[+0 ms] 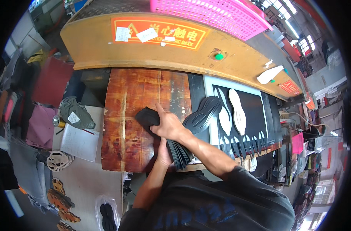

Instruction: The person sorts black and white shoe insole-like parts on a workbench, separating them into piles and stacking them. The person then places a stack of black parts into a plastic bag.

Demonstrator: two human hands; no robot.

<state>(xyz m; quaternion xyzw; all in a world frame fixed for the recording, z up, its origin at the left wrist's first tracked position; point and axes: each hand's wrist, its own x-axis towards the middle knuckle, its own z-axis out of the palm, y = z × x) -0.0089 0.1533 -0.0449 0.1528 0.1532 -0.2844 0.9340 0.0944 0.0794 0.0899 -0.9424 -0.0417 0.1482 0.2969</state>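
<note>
A thick stack of black sole-shaped sheets [178, 156] stands tilted on edge over the worn reddish-brown board [123, 115]. My right hand [168, 124] reaches across and grips the upper part, with its thumb and index finger spread around the sheets. Lower down, my left hand [164, 154] is closed on the near side of the same stack; its fingers are partly hidden. Just right of my right hand lies another pile of black soles [203, 114]. A pale sole-shaped piece [237, 111] rests on a black sheet [252, 109] farther right.
Behind the board runs a yellow machine beam [144, 54] with a green button [219, 56]. A pink basket [217, 17] sits on top. Cut black remnants [242, 146] hang at the front edge. Left are papers [81, 142], a grey-green shoe upper [77, 113] and brown soles [60, 198].
</note>
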